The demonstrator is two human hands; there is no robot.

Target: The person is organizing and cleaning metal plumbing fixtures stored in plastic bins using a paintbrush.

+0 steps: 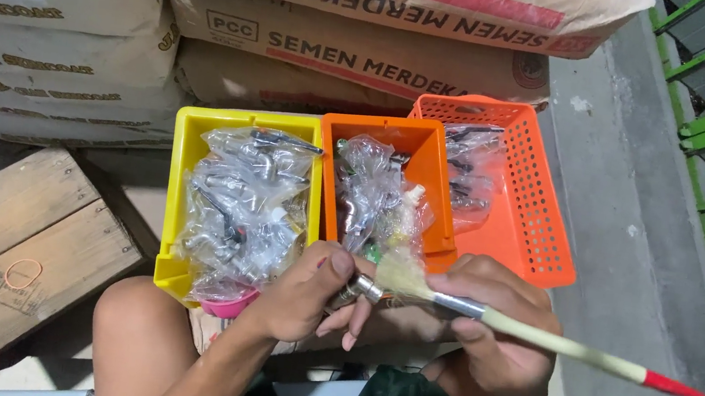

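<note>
left hand [306, 294] grip closed | right hand [494, 316] grip closed, fingers curled

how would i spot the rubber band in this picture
Start at the wooden crate in the lower left, beside the yellow bin. On its top boards lies the rubber band, a thin orange loop lying flat, the only loose item on the wood.
</note>
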